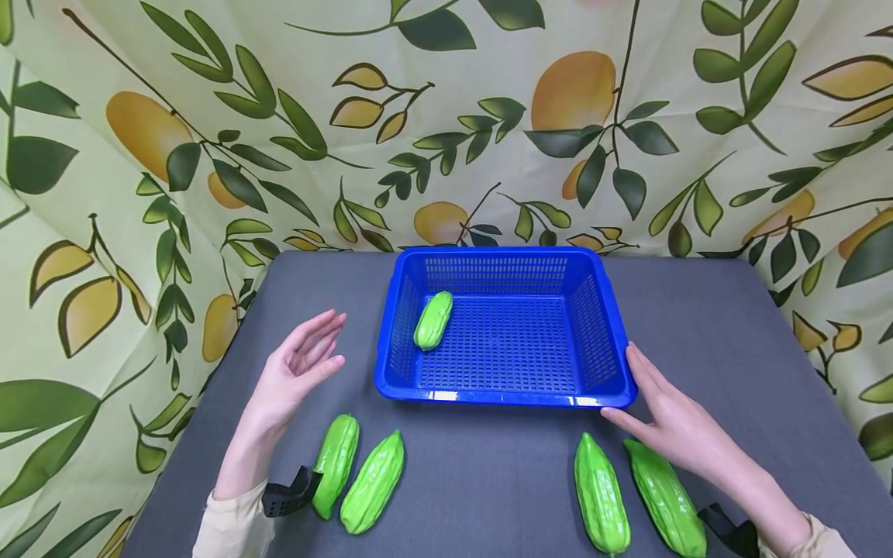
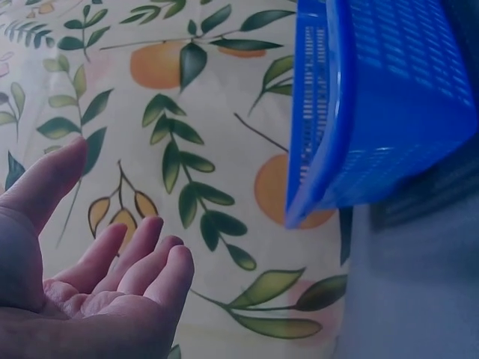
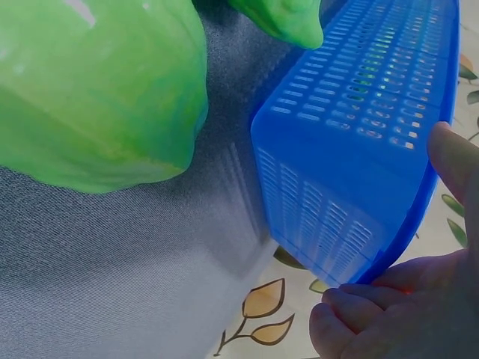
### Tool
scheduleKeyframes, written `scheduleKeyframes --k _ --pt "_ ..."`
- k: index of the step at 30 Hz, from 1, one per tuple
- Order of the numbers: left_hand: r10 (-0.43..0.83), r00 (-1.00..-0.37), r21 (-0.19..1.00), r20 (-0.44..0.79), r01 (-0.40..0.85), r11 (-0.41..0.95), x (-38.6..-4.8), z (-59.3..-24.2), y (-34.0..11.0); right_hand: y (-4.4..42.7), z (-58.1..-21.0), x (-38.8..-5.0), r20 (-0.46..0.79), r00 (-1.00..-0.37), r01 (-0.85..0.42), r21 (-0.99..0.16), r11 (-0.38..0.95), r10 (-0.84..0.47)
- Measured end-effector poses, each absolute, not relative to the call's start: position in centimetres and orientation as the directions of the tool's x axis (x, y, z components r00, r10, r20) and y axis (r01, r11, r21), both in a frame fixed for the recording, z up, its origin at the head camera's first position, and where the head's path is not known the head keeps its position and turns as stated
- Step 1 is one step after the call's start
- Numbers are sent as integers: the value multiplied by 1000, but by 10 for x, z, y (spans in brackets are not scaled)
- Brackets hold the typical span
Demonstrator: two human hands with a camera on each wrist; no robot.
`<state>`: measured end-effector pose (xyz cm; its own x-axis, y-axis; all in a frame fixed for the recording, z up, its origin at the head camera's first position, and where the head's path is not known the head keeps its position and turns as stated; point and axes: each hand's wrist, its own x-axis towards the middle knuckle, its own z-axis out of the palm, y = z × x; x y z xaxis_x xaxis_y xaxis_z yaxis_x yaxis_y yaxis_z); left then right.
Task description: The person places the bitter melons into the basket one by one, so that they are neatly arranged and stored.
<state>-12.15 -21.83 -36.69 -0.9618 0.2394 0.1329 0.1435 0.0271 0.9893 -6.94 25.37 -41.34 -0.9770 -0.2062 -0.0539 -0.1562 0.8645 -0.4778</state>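
Note:
A blue plastic basket stands in the middle of the table, one green bitter melon lying inside at its left end. My right hand holds the basket's near right corner, thumb at the front rim and fingers along the right side; the right wrist view shows this hand against the rim. My left hand is held up left of the basket, apart from it, palm turned toward it and fingers loosely extended. Nothing lies in that hand in the left wrist view.
Two more bitter melons lie at the front left, one partly behind the left wrist's black strap. Another pair lies at the front right, near my right forearm. A leaf-and-fruit patterned cloth hangs behind the grey table.

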Motion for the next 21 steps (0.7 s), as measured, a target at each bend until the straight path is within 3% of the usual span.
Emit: scheduleKeyframes --k 14,21 --pt "242 -963 991 120 130 26 -114 -375 -226 255 -413 -72 -31 -977 -169 -481 860 -209" --pt "270 -955 982 120 154 110 -100 -390 -232 253 -413 -70 -44 -978 -158 -478 864 -203"
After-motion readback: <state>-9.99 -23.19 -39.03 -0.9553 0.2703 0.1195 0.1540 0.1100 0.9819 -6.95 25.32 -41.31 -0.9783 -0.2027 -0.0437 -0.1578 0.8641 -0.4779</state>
